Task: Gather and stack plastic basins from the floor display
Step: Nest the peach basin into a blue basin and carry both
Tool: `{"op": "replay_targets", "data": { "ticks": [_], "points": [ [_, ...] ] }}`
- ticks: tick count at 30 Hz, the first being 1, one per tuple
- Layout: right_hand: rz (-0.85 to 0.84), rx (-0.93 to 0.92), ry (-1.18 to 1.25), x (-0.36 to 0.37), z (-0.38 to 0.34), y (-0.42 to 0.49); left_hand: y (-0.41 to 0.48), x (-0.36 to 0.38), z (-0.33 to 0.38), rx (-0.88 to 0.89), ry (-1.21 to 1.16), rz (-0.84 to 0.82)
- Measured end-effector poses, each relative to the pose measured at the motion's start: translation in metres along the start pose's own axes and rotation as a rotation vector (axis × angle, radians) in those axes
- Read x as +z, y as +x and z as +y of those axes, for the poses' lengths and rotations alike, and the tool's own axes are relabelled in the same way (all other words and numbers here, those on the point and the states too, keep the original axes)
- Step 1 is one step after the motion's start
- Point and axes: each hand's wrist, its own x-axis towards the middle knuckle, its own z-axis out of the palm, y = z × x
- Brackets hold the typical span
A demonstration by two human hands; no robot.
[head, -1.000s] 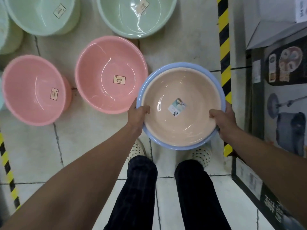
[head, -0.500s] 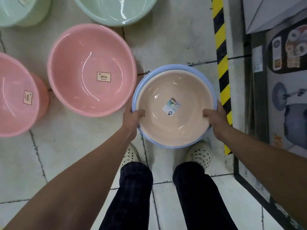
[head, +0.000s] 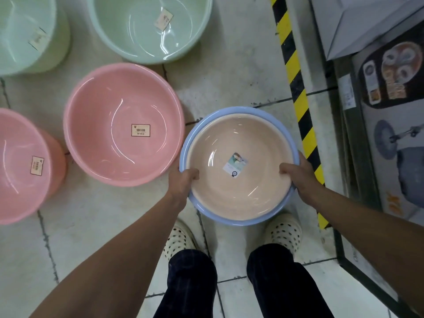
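A beige basin (head: pixel 238 193) sits nested inside a blue basin (head: pixel 220 112), and I hold the pair above my feet. My left hand (head: pixel 182 180) grips the stack's left rim, thumb inside. My right hand (head: pixel 298 177) grips the right rim the same way. On the floor to the left stands a pink basin (head: pixel 101 111) with a label, its rim right beside the stack's rim. Another pink basin (head: pixel 16 171) stands further left. Two pale green basins lie beyond, one (head: pixel 137 42) at the top centre and one (head: pixel 27 42) at the top left.
A yellow-and-black hazard stripe (head: pixel 296 88) runs along the floor to the right of the stack. Beyond it a low shelf edge (head: pixel 344 157) holds boxed goods (head: pixel 394 111). White tiled floor (head: pixel 91 226) lies between the basins and my shoes (head: pixel 284 230).
The held stack has sunk lower and nearer to me. The floor basins have shifted in view, first down-left, then back right, as my head moved. Both grips are unchanged.
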Motion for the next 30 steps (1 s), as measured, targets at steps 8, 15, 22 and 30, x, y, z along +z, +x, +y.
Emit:
{"op": "replay_targets", "data": {
  "ticks": [8,15,22,30],
  "points": [
    [-0.094,-0.090,-0.117,-0.016,-0.070,-0.040,-0.055,-0.024,0.039,0.036,-0.053,-0.004],
    [-0.144,-0.135,-0.153,0.019,-0.174,-0.095,-0.115,-0.083,0.115,0.052,-0.184,0.095],
    [-0.269,-0.154,-0.298,0.106,-0.264,-0.148,-0.145,-0.183,0.161,0.005,-0.308,0.216],
    [-0.329,-0.184,-0.314,0.213,-0.301,-0.162,-0.117,-0.271,0.169,0.042,-0.381,0.284]
  ]
}}
